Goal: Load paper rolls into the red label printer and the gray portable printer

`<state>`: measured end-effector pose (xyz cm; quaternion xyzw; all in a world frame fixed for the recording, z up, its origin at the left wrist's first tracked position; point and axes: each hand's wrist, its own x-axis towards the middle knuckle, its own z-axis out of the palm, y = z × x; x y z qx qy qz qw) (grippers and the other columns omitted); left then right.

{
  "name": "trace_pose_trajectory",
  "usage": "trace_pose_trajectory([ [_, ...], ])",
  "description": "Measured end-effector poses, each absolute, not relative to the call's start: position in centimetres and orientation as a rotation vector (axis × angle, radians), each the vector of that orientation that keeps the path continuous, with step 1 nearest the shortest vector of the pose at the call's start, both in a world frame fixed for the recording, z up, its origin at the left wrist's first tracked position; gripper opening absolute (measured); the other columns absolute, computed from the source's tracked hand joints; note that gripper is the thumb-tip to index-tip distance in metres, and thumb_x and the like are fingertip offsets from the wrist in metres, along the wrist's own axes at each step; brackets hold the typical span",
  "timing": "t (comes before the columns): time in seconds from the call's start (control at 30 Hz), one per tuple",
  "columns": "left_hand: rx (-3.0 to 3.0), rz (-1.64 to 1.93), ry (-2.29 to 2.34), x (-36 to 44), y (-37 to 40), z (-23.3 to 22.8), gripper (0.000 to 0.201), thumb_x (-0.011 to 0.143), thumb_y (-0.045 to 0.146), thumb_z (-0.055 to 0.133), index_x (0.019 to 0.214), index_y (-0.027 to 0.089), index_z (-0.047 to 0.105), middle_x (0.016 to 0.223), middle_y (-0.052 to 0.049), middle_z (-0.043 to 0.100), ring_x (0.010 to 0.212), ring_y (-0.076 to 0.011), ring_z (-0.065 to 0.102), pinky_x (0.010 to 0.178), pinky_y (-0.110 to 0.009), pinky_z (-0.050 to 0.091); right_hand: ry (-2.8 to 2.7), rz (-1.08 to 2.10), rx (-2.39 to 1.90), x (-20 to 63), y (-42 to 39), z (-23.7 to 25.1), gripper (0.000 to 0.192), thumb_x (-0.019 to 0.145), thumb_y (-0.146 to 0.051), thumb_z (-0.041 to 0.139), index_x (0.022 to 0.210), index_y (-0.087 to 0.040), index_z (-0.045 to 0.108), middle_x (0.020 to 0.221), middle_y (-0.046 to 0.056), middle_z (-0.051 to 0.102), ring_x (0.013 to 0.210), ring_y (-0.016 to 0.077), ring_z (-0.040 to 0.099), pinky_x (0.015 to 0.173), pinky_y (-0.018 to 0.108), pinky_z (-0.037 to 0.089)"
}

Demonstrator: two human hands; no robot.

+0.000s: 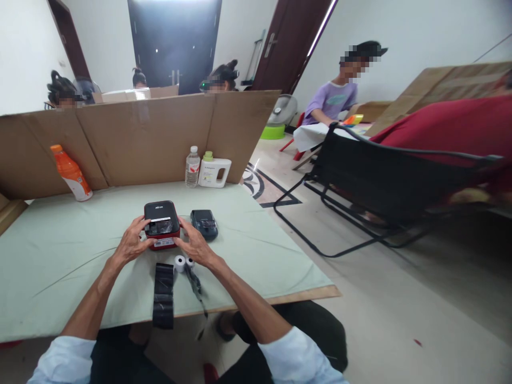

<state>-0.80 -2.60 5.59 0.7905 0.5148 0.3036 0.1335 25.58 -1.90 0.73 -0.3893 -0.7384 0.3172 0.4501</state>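
A small red and black printer (161, 224) stands on the pale green table (60, 250). My left hand (131, 244) grips its left side and my right hand (194, 245) grips its right front corner. Just in front of it lie two small white paper rolls (183, 262), a black plastic strip (164, 294) that reaches past the table's near edge, and a thin dark strap (196, 282). A second dark blue-black device (204, 223) sits right of the printer, close to my right hand.
A cardboard screen (140, 136) lines the table's far side, with an orange bottle (71, 173), a clear water bottle (192, 167) and a white jug (215, 172) before it. A black folding chair (384, 186) stands to the right. Several people sit beyond.
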Motion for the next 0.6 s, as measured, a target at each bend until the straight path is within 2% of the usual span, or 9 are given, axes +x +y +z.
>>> trace_pose_trajectory([
  [0.23,2.352,0.795,1.485,-1.1,-2.1,5.9,0.068,0.081,0.039,0.077,0.144,0.023,0.058,0.16,-0.015,0.045,0.143,-0.0354,0.05,0.103,-0.049,0.058,-1.906,0.71,-0.98,25.0,-0.3,1.3,0.076,0.088,-0.034,0.075,0.158,-0.021,0.046,0.163,0.018,0.043,0.155,0.0311,0.037,0.127,0.053,0.031],
  [0.43,2.387,0.74,1.521,-1.0,-2.0,6.2,0.071,0.08,0.045,0.079,0.145,0.027,0.059,0.16,-0.013,0.044,0.142,-0.0361,0.052,0.107,-0.05,0.056,-1.957,0.741,-0.993,25.2,0.2,1.8,0.079,0.087,-0.041,0.079,0.158,-0.026,0.046,0.166,0.016,0.04,0.156,0.0338,0.033,0.125,0.057,0.031],
  [0.6,2.461,0.676,1.5,-1.5,-1.5,6.9,0.069,0.08,0.048,0.08,0.143,0.026,0.062,0.167,-0.013,0.035,0.141,-0.0367,0.053,0.114,-0.052,0.05,-2.012,0.734,-0.99,25.1,0.6,2.1,0.071,0.087,-0.036,0.078,0.153,-0.024,0.054,0.165,0.017,0.04,0.155,0.0352,0.036,0.124,0.057,0.034],
])
